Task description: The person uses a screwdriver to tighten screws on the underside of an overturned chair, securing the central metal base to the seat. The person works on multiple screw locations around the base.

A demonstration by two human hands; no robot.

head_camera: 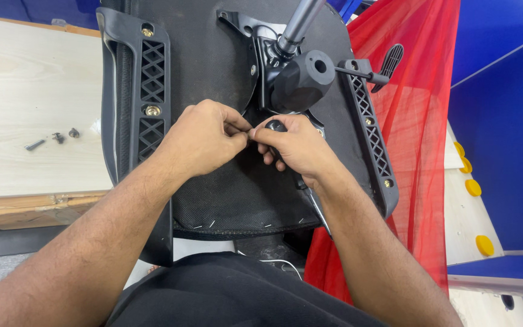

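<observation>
Over the upturned black fabric-covered chair seat (225, 181) lying across the pale wooden worktop (25, 91), the left hand (204, 139) pinches something too small to make out, while the right hand (295, 148) is closed around a black-handled screwdriver (276, 126).

Both forearms are bare from the lower edge of the view up to the wrists, with no sleeve, watch, band or glove on either. The left hand (204, 136) and the right hand (298, 145) carry no rings that can be seen, and their fingernails are short and plain. Below the hands, nearest the camera, the person wears dark black clothing (231, 293) of smooth cloth, with a thin pale cord lying just above it.
</observation>
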